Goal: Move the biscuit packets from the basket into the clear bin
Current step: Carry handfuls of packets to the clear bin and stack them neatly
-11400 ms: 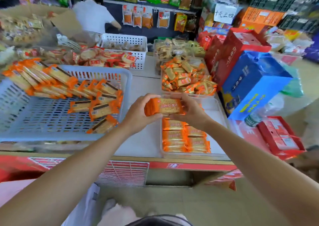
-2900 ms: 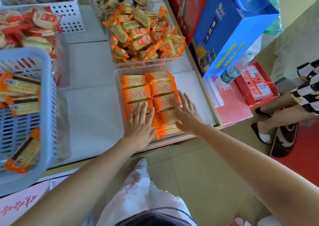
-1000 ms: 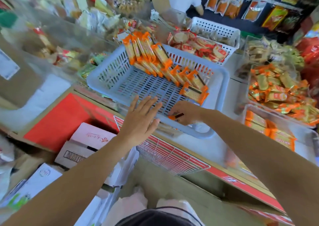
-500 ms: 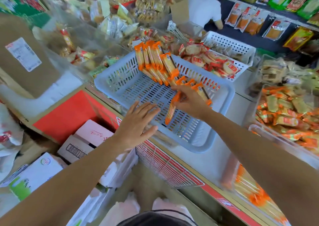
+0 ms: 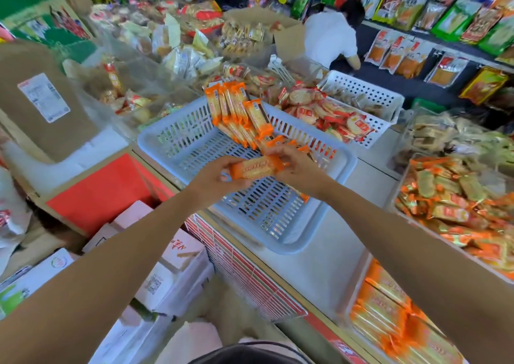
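Shop shelves hung with snack bags fill the far wall, and a person in a white shirt (image 5: 331, 38) bends there, well apart from us. We're at the white counter (image 5: 331, 260) now, over the blue basket (image 5: 172, 141). Our left hand (image 5: 214, 178) and right hand (image 5: 299, 169) each have fingers curled round one end of a single orange biscuit packet (image 5: 254, 169), and it's held level above the basket's slatted floor, near the middle.

More of the same lie behind it: a stack of packets (image 5: 239, 113) leans on the basket's far wall, and a few poke out just past our right hand.

To the right, at the near edge, we see the clear bin (image 5: 351, 291). It's blurred, with orange packets already laid flat inside. A strip of bare counter runs between the basket's right rim and that bin.

What crowds the way? Far right of the basket sits a white basket (image 5: 372, 96) with red-wrapped crackers (image 5: 328, 116) heaped against it. Further right, a tub of loose orange snacks (image 5: 459, 205) stands just beyond the clear bin. A brown carton (image 5: 41, 104) rises on the far left. Below the counter's red front edge, stacked cardboard boxes (image 5: 178, 274) fill the floor on the near left.
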A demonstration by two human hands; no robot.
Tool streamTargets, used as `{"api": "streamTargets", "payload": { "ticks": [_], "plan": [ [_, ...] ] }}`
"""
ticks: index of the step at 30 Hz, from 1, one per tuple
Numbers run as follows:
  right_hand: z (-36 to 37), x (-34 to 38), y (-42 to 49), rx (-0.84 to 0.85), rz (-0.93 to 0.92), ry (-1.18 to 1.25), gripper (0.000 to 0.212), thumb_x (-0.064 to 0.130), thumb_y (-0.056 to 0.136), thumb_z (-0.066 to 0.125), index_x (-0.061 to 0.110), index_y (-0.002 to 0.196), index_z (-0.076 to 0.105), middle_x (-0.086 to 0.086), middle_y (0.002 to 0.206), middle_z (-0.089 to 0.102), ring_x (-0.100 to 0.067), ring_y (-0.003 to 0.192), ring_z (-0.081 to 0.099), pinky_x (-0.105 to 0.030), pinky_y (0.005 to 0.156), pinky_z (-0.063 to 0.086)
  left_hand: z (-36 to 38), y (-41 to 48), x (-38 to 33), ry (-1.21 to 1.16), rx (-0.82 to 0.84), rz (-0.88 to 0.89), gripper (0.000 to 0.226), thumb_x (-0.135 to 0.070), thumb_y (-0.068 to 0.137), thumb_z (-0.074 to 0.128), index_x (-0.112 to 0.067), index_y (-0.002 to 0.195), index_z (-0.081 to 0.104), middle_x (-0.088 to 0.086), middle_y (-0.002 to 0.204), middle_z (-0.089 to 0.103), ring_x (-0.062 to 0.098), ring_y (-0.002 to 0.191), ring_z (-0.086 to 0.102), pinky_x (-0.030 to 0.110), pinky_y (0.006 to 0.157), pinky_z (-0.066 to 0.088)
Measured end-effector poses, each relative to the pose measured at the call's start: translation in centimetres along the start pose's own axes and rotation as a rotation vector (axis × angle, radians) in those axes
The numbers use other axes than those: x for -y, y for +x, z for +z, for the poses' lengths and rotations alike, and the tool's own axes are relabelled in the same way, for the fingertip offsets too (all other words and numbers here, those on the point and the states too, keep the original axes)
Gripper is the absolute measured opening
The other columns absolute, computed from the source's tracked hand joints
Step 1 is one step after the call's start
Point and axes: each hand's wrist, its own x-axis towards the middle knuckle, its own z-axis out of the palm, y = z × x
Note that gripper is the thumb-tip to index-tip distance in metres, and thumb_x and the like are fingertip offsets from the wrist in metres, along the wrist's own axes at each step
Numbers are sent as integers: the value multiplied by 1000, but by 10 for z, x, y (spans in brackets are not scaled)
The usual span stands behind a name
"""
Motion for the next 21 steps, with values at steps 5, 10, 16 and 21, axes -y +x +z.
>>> {"api": "streamTargets", "payload": {
  "ticks": [5, 10, 16, 21],
  "plan": [
    [-14, -18, 9, -20, 155, -103, 47, 18, 91, 64, 19, 135, 49, 6, 126, 49, -11, 110, 54, -33, 90, 50, -10, 22, 1, 243, -78, 101, 57, -26, 80, 76, -21, 131, 50, 4, 127, 50, 16, 109, 49, 33, 96, 40],
    [-13, -46, 27, -144, 301, -536, 55, 31, 80, 74, 14, 127, 51, -6, 121, 49, -25, 110, 50, -43, 89, 47, -30, 54, 11, 289, 11, 112, 59, -25, 81, 75, -22, 133, 48, 1, 129, 49, 13, 108, 48, 35, 96, 41],
    [14, -62, 44, -91, 518, -930, 94, 38, 77, 77, 23, 150, 20, -13, 151, 24, -34, 131, 39, -42, 88, 50, -52, 97, 21, 304, 248, 97, 61, -27, 83, 74, -28, 136, 45, -6, 130, 48, 13, 108, 51, 31, 93, 43],
    [23, -71, 49, -143, 557, -924, 98, 33, 76, 76, 27, 152, 14, -7, 153, 24, -36, 128, 42, -47, 90, 51, -60, 121, 27, 294, 364, 102, 59, -29, 84, 73, -34, 135, 43, -5, 134, 49, 10, 104, 50, 28, 88, 42]
  ]
}}
